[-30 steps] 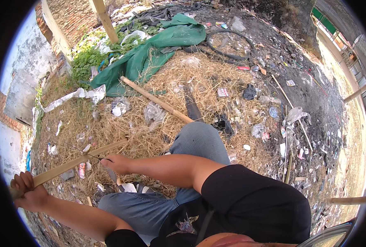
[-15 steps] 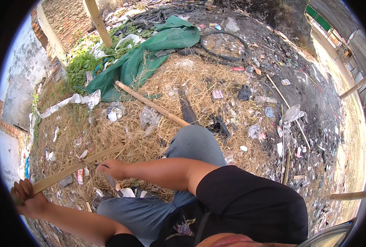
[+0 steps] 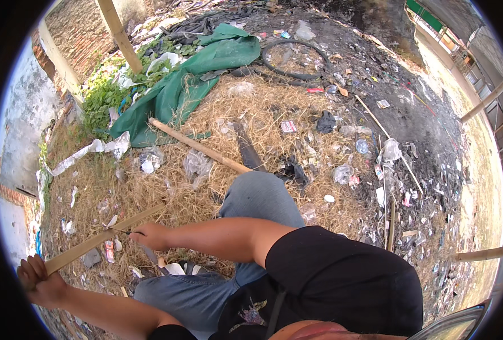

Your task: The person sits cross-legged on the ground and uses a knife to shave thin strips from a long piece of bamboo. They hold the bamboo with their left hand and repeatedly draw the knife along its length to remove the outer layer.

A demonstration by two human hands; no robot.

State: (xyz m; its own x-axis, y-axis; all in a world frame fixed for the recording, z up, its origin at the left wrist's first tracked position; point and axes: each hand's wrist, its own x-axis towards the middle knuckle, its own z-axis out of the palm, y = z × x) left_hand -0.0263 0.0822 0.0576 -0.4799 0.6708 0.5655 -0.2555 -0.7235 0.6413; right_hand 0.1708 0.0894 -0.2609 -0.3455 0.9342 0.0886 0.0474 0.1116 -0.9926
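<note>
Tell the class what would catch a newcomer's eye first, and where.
A crumpled green tarpaulin-like sheet stands out, upper left of centre, beside dry yellow straw. At lower left, a long, flat, pale wooden strip is in the left hand; the right hand holds a thin, dark-handled tool.

Black T-shirt [image 3: 348, 277], plain weave look, short sleeves; right sleeve [image 3: 297, 249] loose, hem above elbow. Chest print [image 3: 252, 315] small, multicoloured, speckled like glitter (motif too small to make out). Narrow dark strap [image 3: 275, 315] down shirt front. Faded blue jeans [image 3: 260, 195], paler at knee. Footwear [image 3: 190, 268] black and white, mostly hidden. Eyewear [image 3: 461, 324] dark-rimmed, lens glossy. Left hand [image 3: 45, 281], right hand [image 3: 149, 236] both bare, forearms likewise.
</note>
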